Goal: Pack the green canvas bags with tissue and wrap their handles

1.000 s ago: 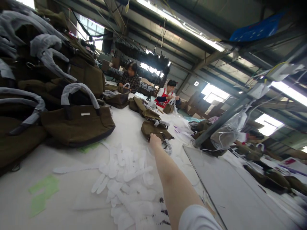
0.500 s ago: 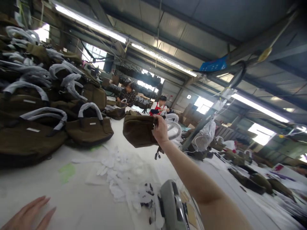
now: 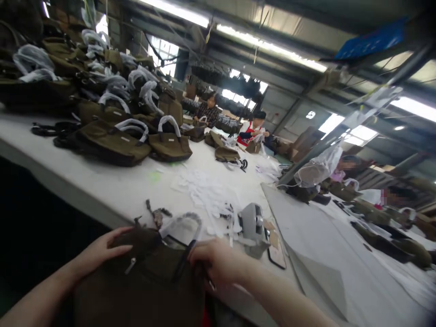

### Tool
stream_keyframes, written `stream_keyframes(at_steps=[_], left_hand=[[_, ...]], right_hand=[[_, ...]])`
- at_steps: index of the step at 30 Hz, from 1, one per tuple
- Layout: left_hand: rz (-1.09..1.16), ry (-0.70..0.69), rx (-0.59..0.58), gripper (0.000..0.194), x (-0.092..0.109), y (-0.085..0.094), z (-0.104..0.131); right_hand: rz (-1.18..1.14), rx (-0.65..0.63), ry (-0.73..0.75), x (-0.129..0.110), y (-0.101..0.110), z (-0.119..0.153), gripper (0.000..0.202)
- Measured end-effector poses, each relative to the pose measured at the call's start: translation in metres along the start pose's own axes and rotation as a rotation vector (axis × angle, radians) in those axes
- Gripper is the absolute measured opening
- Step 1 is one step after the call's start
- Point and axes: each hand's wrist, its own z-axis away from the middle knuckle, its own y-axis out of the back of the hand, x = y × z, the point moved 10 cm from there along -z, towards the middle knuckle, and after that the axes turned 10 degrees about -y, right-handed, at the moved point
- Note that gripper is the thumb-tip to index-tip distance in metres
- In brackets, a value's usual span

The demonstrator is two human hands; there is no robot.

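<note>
An olive handbag (image 3: 146, 286) stands upright close to me at the table's front edge. Its handles are wrapped in pale film, and a zipper pull hangs at the left of its top. My left hand (image 3: 104, 250) grips the bag's upper left side, thumb and fingers around the fabric. On the upper right side, by the base of a handle, my right hand (image 3: 218, 261) is closed on the bag with its fingers curled. Straps and small metal hardware (image 3: 156, 213) lie behind the bag's top. The lower part of the bag is dark and blurred.
Many olive handbags (image 3: 109, 143) are piled at the left. A smaller bag (image 3: 226, 154) lies farther down the white table (image 3: 163, 186). White paper scraps (image 3: 200, 190), a grey tape dispenser (image 3: 252, 218) and a phone (image 3: 276, 254) are ahead. Co-workers (image 3: 254, 129) sit beyond.
My right hand has come back from over the table, no longer holding the small bag out there. Both hands are now on a handbag close to me. The view has shifted, showing the table's front edge.
</note>
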Motion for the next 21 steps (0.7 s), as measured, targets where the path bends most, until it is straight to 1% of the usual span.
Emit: stream_keyframes(at_steps=[1,2,3,5,6,7,9,10,12,14,16,18,19,20,21], left_hand=[[0.095,0.105,-0.027,0.071,-0.008,-0.006,0.018],[0.156,0.178,0.006,0.076,-0.011,-0.006,0.032],[0.188,0.214,0.043,0.077,-0.009,-0.003,0.044],[0.177,0.193,0.157,0.073,0.003,0.008,0.057],[0.168,0.164,0.186,0.072,0.011,0.01,0.061],[0.161,0.134,0.202,0.07,0.018,0.01,0.063],[0.165,0.103,0.194,0.069,0.024,0.006,0.066],[0.171,0.103,0.188,0.069,0.023,0.004,0.068],[0.192,0.122,0.181,0.067,0.014,0.003,0.071],[0.254,0.144,0.161,0.061,0.006,0.005,0.072],[0.341,0.166,0.121,0.053,0.002,0.008,0.068],[0.381,0.223,0.072,0.058,0.003,0.011,0.062],[0.35,0.246,0.048,0.062,0.005,0.013,0.058],[0.272,0.242,0.042,0.064,0.011,0.017,0.052],[0.141,0.192,0.073,0.062,0.021,0.024,0.046]], right_hand=[[-0.086,0.017,-0.058,0.013,-0.007,-0.001,0.037],[-0.177,0.065,-0.112,0.024,-0.01,-0.001,0.036],[-0.274,0.137,-0.168,0.036,-0.01,0.001,0.034],[-0.433,0.286,-0.294,0.058,-0.009,0.009,0.028],[-0.467,0.354,-0.362,0.067,-0.01,0.013,0.027],[-0.455,0.406,-0.422,0.073,-0.013,0.016,0.031],[-0.317,0.482,-0.5,0.076,-0.02,0.017,0.039],[-0.234,0.504,-0.531,0.076,-0.025,0.015,0.035],[-0.121,0.522,-0.577,0.077,-0.036,0.008,0.02],[-0.086,0.569,-0.581,0.077,-0.043,0.003,0.013],[-0.087,0.654,-0.521,0.071,-0.045,0.003,0.014],[-0.115,0.733,-0.441,0.063,-0.045,0.008,0.011],[-0.137,0.758,-0.412,0.059,-0.045,0.011,0.008],[-0.158,0.772,-0.39,0.057,-0.045,0.013,0.004],[-0.175,0.771,-0.374,0.055,-0.046,0.015,0.002]])
